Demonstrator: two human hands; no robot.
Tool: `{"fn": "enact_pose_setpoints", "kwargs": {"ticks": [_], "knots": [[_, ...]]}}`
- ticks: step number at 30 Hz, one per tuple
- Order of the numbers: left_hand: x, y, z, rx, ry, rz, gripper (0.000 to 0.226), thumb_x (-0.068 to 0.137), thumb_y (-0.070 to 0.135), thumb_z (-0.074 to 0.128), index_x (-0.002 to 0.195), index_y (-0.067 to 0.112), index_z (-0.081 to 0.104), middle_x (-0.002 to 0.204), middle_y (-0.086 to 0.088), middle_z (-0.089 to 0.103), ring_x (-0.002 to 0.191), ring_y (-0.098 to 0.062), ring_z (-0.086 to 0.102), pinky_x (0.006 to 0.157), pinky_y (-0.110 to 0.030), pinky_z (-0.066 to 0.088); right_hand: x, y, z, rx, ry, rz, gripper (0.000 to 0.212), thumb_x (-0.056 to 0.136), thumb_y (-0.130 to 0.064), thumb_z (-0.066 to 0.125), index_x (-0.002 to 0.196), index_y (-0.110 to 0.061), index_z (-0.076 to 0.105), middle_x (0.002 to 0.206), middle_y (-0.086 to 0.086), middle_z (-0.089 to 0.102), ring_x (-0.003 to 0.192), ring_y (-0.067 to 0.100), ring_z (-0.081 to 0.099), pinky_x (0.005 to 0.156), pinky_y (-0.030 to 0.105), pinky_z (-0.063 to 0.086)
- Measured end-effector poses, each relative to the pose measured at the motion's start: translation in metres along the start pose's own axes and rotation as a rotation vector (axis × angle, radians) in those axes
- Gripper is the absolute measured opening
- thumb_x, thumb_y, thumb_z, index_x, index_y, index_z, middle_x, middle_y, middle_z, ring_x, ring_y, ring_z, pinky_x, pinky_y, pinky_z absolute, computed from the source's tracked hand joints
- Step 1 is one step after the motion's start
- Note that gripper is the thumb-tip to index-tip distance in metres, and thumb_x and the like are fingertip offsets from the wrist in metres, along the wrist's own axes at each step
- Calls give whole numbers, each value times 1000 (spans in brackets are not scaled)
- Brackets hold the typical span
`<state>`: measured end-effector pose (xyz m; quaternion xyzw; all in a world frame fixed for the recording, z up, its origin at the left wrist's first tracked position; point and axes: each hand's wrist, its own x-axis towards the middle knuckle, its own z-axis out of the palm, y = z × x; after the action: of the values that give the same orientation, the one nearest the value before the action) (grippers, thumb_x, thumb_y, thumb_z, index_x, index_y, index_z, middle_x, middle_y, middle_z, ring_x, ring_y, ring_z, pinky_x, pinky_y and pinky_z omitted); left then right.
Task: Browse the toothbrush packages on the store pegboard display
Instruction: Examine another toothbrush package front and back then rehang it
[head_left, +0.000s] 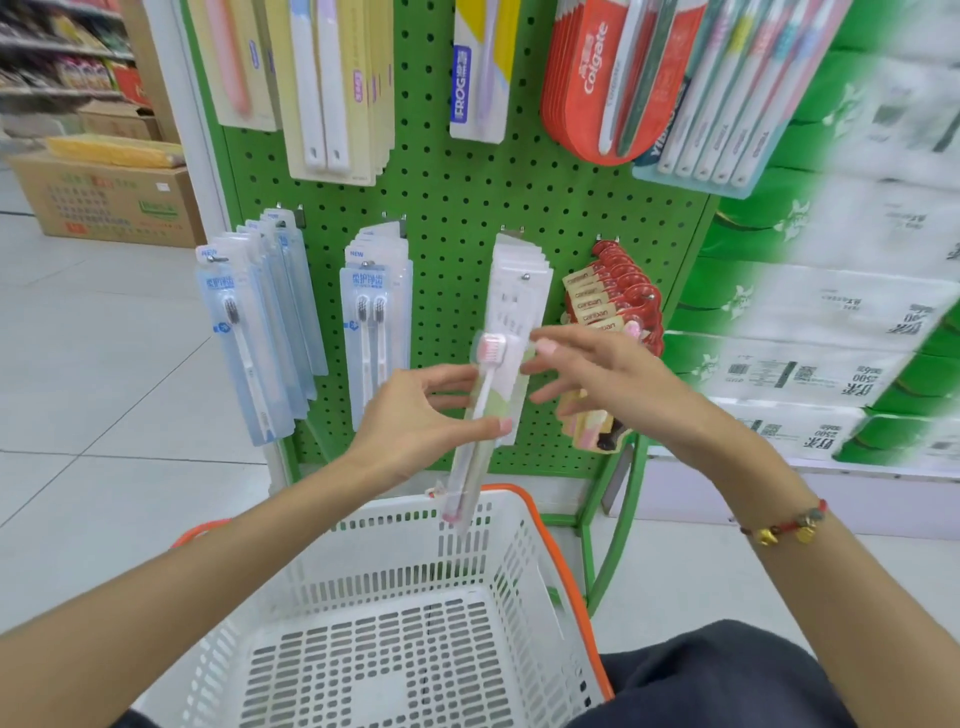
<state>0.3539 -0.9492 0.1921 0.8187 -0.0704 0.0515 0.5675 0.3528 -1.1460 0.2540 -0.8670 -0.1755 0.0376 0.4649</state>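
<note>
A green pegboard (457, 208) is seen hung with rows of toothbrush packages, blue-carded packs (260, 332) at the lower left and red Colgate packs (597, 78) at the upper right. A white shopping basket (395, 613) with an orange rim is placed below it. A clear toothbrush package (485, 415) holding a pink-headed brush is held upright in front of the board, above the basket. It is pinched between thumb and fingers of the left hand (415, 421). The right hand (597, 374) is held at the package's top, fingers straight and spread.
</note>
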Motion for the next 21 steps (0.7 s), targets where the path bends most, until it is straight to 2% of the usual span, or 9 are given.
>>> {"fn": "enact_pose_setpoints", "kwargs": {"ticks": [3,5,8,10,12,16,19,21], "knots": [[3,5,14,163,16,21,76,55,50,88,124,28,63,111,19,67,98,6,63,93,-29,51,-5,-6,-4,-142,230,-44,46,92,-48,55,129,-20,56,89,-9,74,77,4,70,78,34,58],[4,12,24,224,35,35,75,55,54,86,123,30,63,113,18,67,98,5,63,92,-29,52,-5,-4,-7,-266,347,-87,40,91,-42,61,123,-18,60,79,-7,74,76,9,70,80,38,56],[9,21,39,268,63,58,74,56,57,84,122,31,63,112,19,68,99,4,63,90,-30,53,0,3,-10,-355,454,-139,22,92,-33,63,100,-13,61,71,-4,72,71,15,70,70,44,57],[14,25,44,273,86,68,73,56,59,83,121,32,63,111,19,68,99,4,63,89,-31,53,4,5,-14,-377,522,-146,22,92,-29,64,107,-14,60,68,-3,71,72,18,70,69,45,56],[20,29,45,259,85,86,75,56,61,82,123,34,61,112,21,67,100,4,62,88,-32,54,9,3,-20,-380,579,-138,33,92,-26,65,122,-18,56,65,-6,70,74,18,68,71,44,56],[32,38,29,203,36,129,86,63,64,76,138,37,44,119,23,59,104,4,58,87,-30,53,24,5,-36,-388,604,-91,40,92,-23,65,126,-20,45,67,-12,66,80,22,67,74,45,54],[45,40,11,152,97,122,60,80,59,64,131,33,48,111,22,58,94,9,57,73,-17,46,41,10,-47,-462,582,-58,41,93,-24,64,127,-18,42,67,-10,66,76,22,65,71,41,53],[60,41,1,117,156,112,38,92,44,56,125,26,52,107,20,58,92,9,54,73,-17,46,54,13,-53,-534,573,-52,39,93,-23,62,126,-17,42,67,-7,66,70,21,63,66,37,51]]}}
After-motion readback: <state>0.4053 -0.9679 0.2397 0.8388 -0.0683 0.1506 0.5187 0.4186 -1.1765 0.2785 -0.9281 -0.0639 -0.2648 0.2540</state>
